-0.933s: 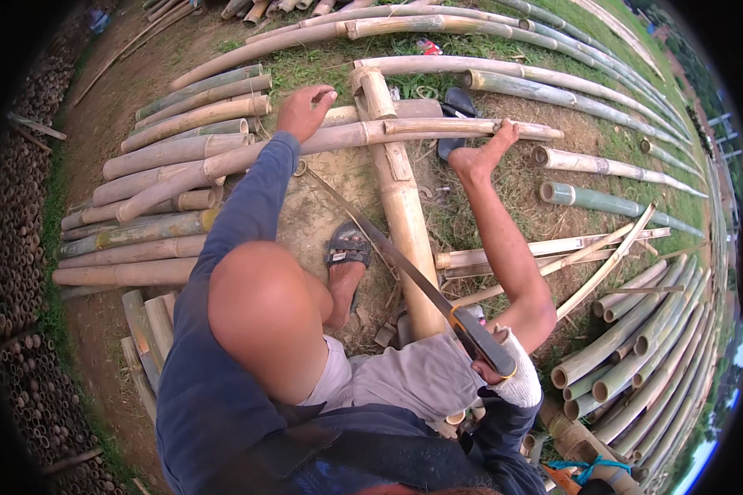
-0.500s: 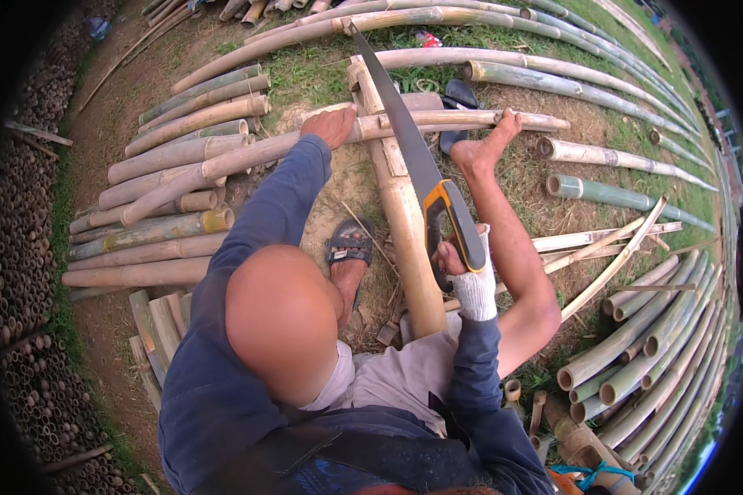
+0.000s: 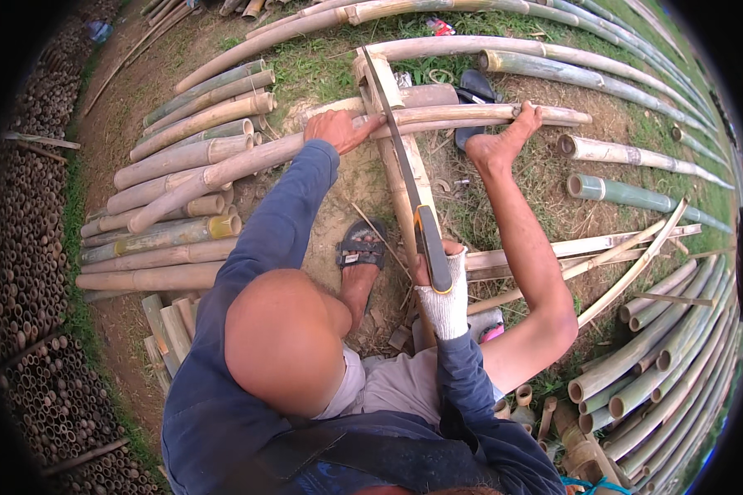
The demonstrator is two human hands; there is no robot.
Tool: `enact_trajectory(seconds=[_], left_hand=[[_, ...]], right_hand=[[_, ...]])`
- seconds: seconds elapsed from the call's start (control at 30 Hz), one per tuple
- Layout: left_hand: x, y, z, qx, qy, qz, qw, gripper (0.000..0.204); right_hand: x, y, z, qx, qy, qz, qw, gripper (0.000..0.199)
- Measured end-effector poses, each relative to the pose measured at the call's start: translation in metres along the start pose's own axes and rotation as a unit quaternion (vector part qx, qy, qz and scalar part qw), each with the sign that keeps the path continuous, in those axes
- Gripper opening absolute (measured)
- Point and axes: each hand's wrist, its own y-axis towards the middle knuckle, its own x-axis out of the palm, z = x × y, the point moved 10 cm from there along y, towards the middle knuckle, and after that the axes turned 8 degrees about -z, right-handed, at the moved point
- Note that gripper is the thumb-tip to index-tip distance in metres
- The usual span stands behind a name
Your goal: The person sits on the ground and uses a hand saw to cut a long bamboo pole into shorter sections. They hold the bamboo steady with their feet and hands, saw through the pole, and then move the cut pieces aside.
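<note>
My right hand [image 3: 444, 301], in a white fingerless glove, is wrapped round the black-and-yellow handle of a hand saw [image 3: 403, 161]. The saw's long blade points away from me and lies across a bamboo pole [image 3: 248, 157]. Left of the blade, my left hand [image 3: 337, 130] holds this pole from above, its thumb or a finger stretched close to the blade. Under the pole runs a thick bamboo beam [image 3: 421, 181] with a notched far end. My bare right foot [image 3: 495, 150] presses on the pole to the right of the blade.
Cut bamboo lengths [image 3: 182, 157] lie stacked at the left, with more long poles [image 3: 553, 74] at the far side. Another bamboo pile [image 3: 660, 355] is at the right. A loose sandal [image 3: 470, 136] lies beyond the pole; split strips [image 3: 636, 256] lie right of my leg.
The saw has swung left and turned more edge-on, and its blade now crosses the pole close to my left hand. A finger of my left hand now reaches out toward the blade.
</note>
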Motion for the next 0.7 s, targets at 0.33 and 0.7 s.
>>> enact_trajectory(seconds=[0.33,0.7], left_hand=[[0.01,0.004,-0.012,0.005,0.032,-0.035,0.999,0.111],[0.01,0.002,-0.018,0.028,-0.012,0.031,0.999,0.112]], right_hand=[[0.027,0.061,0.012,-0.06,-0.032,-0.038,0.997,0.03],[0.029,0.061,0.041,-0.029,-0.024,-0.035,0.999,0.032]])
